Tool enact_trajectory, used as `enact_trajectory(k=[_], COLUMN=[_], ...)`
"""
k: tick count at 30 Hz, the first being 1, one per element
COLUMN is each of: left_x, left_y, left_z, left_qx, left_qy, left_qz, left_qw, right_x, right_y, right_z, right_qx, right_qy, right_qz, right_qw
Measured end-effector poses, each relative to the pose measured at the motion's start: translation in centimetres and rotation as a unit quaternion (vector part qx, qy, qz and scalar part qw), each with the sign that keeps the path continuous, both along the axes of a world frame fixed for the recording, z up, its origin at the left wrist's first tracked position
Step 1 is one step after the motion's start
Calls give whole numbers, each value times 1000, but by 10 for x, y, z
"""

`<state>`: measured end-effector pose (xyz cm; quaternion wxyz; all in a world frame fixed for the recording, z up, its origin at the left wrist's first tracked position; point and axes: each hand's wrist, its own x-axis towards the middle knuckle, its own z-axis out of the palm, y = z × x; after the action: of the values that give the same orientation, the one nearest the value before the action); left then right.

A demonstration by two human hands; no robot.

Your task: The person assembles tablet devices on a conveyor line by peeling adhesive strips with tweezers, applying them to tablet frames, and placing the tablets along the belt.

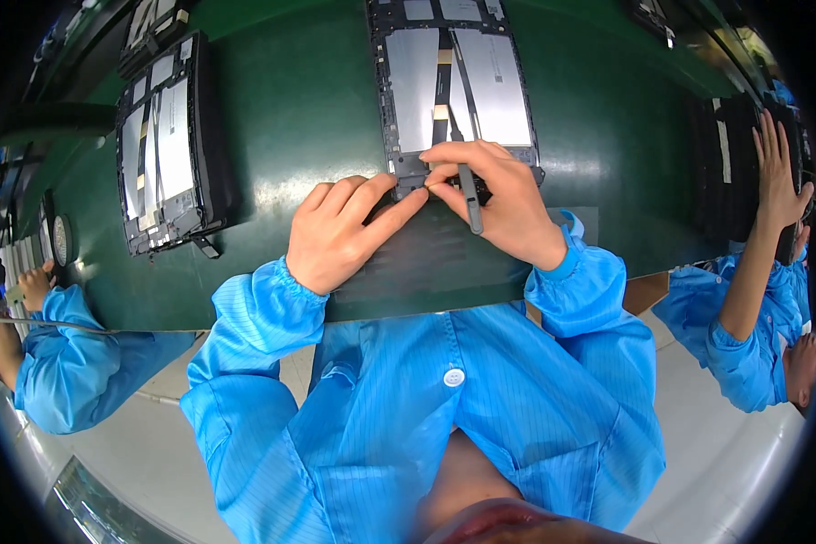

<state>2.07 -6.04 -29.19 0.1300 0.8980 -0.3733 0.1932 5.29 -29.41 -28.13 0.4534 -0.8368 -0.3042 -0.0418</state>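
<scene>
An opened tablet point(403, 100) lies in front of me, with silver battery panels, a black frame and a dark ribbon cable down its middle. Its near edge is between my hands. My left hand point(340, 231) is at the near left corner, fingers bent onto the edge and thumb reaching along it. My right hand point(508, 199) has a slim dark grey tool point(470, 195) lodged between its fingers, the blunt end pointing toward me. Thumb and forefinger of that hand come together at the tablet's near edge; whether they pinch a small part is hidden.
Another opened tablet point(168, 136) rests on black support at the left of the green table point(290, 109), with a further one point(150, 32) behind it. Dark stacked pieces point(725, 163) stand at the right. A co-worker's hand point(775, 168) is beside them; another co-worker's hand point(36, 288) shows far left.
</scene>
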Motion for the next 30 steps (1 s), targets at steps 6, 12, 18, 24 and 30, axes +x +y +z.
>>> enact_trajectory(k=[6,12,18,24,30], left_x=[-2,-1,-1,-1,-3], left_y=[-7,-7,-7,-7,0], left_z=[6,0,-1,2,2], left_qx=[-28,-36,-43,-50,-59], left_qy=[62,60,77,93,50], left_qz=[18,13,18,22,-8], left_qw=[998,997,996,994,997], right_x=[-24,-35,-31,-29,-32], right_y=[-21,-19,-15,-28,-22], right_z=[10,-1,-3,-5,-5], right_qx=[147,145,132,131,182], right_qy=[166,250,200,247,210], right_qz=[-2,-28,-30,-115,-54], right_qw=[975,957,970,953,959])
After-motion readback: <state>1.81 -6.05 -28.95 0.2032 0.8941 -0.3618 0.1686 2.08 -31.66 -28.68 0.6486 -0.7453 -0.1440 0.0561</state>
